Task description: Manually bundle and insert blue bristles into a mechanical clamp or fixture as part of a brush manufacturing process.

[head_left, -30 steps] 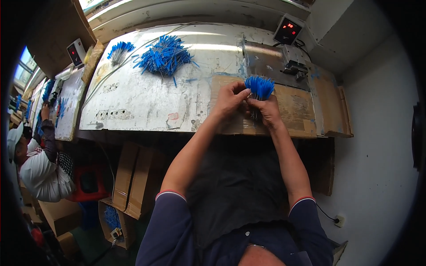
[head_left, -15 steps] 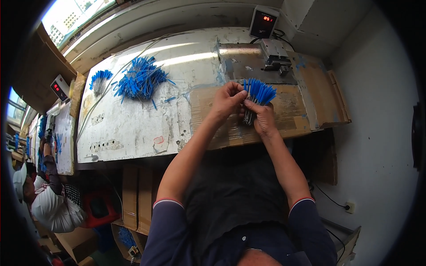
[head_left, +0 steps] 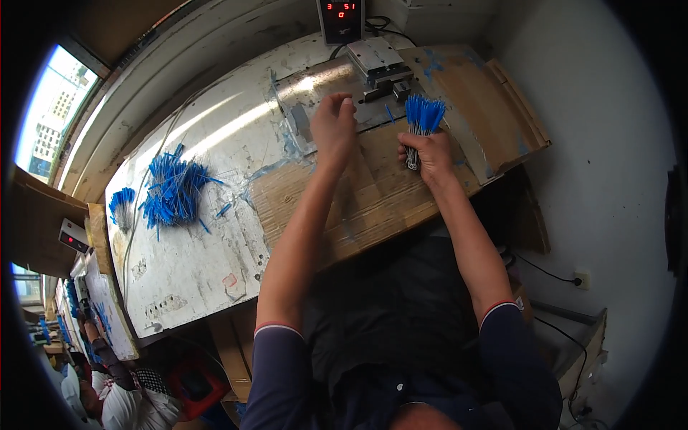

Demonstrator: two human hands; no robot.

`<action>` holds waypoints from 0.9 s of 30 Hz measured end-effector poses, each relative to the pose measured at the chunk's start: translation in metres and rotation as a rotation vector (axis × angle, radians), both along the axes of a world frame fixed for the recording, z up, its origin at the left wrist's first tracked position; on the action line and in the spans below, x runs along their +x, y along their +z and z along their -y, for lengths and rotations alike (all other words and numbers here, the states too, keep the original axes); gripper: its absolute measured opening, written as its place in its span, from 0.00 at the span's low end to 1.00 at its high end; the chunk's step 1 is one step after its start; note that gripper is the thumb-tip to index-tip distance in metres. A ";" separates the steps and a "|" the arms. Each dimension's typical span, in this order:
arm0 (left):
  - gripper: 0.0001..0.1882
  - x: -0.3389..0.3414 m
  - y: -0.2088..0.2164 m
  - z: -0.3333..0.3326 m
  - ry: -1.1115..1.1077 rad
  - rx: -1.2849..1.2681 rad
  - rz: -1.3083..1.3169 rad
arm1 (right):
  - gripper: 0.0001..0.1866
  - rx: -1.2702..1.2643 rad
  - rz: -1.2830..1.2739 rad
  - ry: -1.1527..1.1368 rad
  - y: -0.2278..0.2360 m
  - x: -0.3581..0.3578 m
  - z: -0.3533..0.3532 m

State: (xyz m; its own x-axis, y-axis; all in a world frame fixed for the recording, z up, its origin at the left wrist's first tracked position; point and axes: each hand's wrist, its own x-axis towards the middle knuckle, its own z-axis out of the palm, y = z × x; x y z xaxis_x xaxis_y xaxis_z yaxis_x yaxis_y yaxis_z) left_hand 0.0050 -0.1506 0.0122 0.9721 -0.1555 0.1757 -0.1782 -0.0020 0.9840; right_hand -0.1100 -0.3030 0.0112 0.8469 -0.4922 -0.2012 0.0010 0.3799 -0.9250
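In my right hand [head_left: 431, 152] is an upright bundle of thin metal wires with blue sleeve-like ends [head_left: 424, 115]. The blue ends point up and away from me, and looped metal ends show below my fingers. My left hand [head_left: 334, 132] hangs to the left of the bundle, apart from it, near the metal plate [head_left: 315, 82]. Its fingers are curled, and whatever they hold, if anything, is hidden. A single blue piece [head_left: 389, 113] shows between the hands, by the small metal fixture [head_left: 380, 64].
A large loose pile of blue-ended wires [head_left: 174, 190] lies on the worn white table [head_left: 208, 265], with a smaller bunch [head_left: 122, 208] beside it. Cardboard [head_left: 387, 183] covers the near right. A red-digit display [head_left: 341, 21] stands behind the fixture. A co-worker [head_left: 125, 401] sits far left.
My left hand has left the bundle and moved away toward the metal plate. My right hand keeps hold of the wires. The whole view has turned.
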 end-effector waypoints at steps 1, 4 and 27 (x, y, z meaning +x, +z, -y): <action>0.12 0.010 -0.002 0.004 -0.013 0.002 -0.009 | 0.05 -0.047 -0.020 0.005 0.001 0.007 0.005; 0.10 0.030 -0.014 0.014 0.155 0.124 0.112 | 0.06 -0.131 -0.064 -0.003 0.002 0.025 0.020; 0.08 0.041 -0.034 0.017 0.184 0.219 0.344 | 0.07 -0.287 -0.135 -0.058 -0.003 0.062 0.036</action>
State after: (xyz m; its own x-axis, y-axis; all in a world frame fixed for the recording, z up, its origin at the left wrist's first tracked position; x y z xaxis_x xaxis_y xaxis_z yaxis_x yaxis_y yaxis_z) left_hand 0.0465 -0.1679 -0.0220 0.8778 -0.0545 0.4759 -0.4722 -0.2658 0.8405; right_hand -0.0476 -0.3392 0.0080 0.7911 -0.5915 -0.1558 -0.1147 0.1068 -0.9876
